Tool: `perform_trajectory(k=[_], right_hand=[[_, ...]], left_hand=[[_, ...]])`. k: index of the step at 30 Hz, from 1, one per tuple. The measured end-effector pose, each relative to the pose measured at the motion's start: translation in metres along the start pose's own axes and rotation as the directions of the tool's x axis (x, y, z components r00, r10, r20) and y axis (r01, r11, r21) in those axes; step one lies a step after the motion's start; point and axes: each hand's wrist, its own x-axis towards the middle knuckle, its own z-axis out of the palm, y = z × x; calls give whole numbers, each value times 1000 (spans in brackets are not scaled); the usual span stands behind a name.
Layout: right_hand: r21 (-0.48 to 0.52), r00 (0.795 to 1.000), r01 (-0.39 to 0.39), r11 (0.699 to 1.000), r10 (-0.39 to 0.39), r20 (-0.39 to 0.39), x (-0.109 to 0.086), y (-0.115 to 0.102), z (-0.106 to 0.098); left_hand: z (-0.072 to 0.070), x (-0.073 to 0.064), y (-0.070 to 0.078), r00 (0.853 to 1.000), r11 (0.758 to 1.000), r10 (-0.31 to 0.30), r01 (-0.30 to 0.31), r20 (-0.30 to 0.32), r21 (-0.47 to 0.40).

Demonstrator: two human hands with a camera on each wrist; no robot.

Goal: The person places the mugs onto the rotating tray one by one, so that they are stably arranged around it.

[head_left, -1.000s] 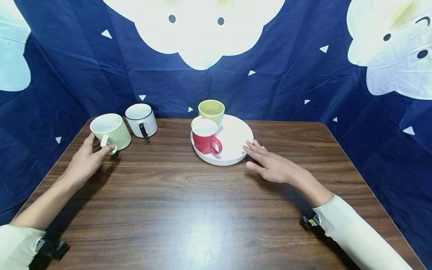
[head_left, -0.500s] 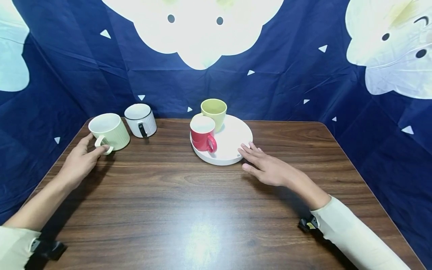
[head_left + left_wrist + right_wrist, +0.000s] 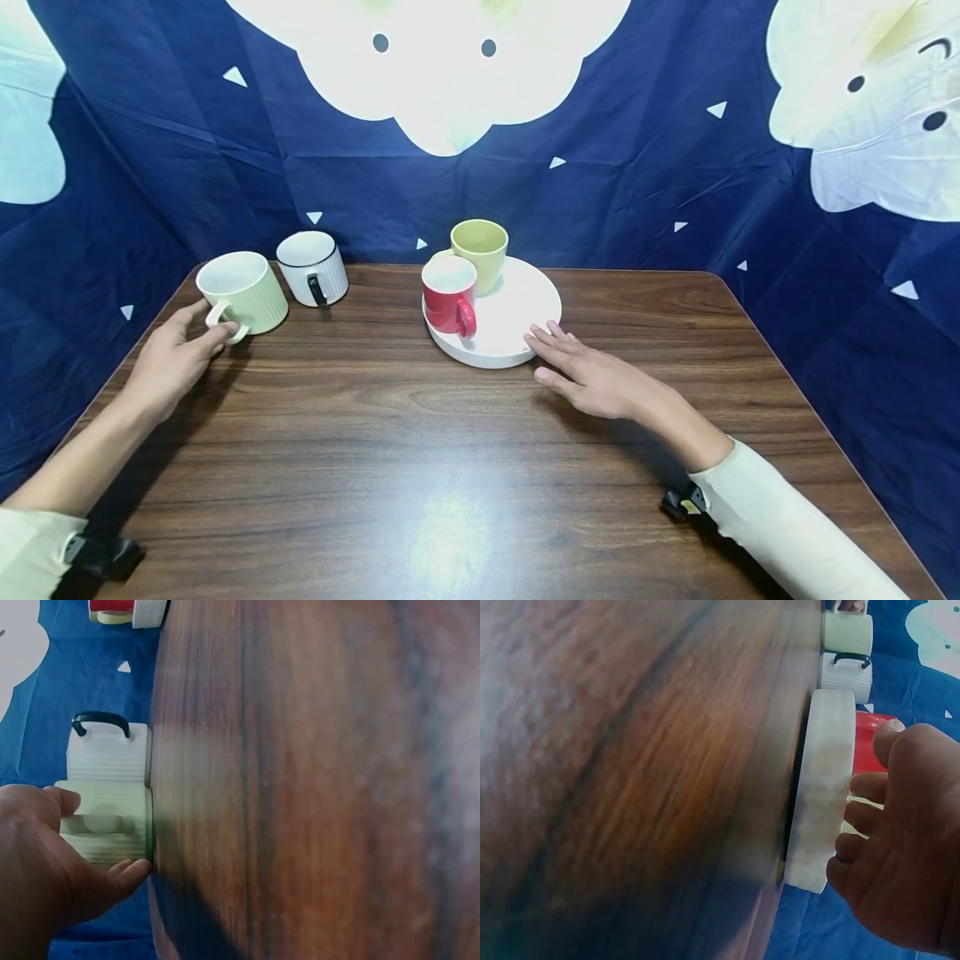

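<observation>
A pale green ribbed mug [image 3: 261,302] stands at the table's back left, and my left hand [image 3: 167,362] grips it. My thumb lies by its handle, and the fingertips reach round the mug's left side; the left wrist view shows thumb and fingers on opposite sides. On a round white tray [image 3: 517,302] at the back middle stand a red mug [image 3: 444,310] and, behind it, a yellow-green cup [image 3: 489,265]. My right hand [image 3: 596,379] rests at the tray's right front rim with fingers extended over the edge, holding nothing.
A white ribbed mug [image 3: 330,277] with a black rim and handle stands right behind the pale green one. The brown wooden table [image 3: 420,433] ends at a blue cloth backdrop [image 3: 615,200] with cloud shapes.
The tray has turned clockwise: the red mug's handle swung to the front and the yellow-green cup shifted right. My right hand slid left and nearer. The pale green mug's handle turned slightly left.
</observation>
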Motion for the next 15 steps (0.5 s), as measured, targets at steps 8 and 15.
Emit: perform_trajectory(k=[8,15], right_hand=[[15,999,-31,999,31,-39,-3,7,-3],[10,998,-56,998,56,-24,-1,12,-6]], left_hand=[[8,-4,4,994,986,-52,36,-96,-160],[11,-5,7,990,910,-90,38,-108,-413]])
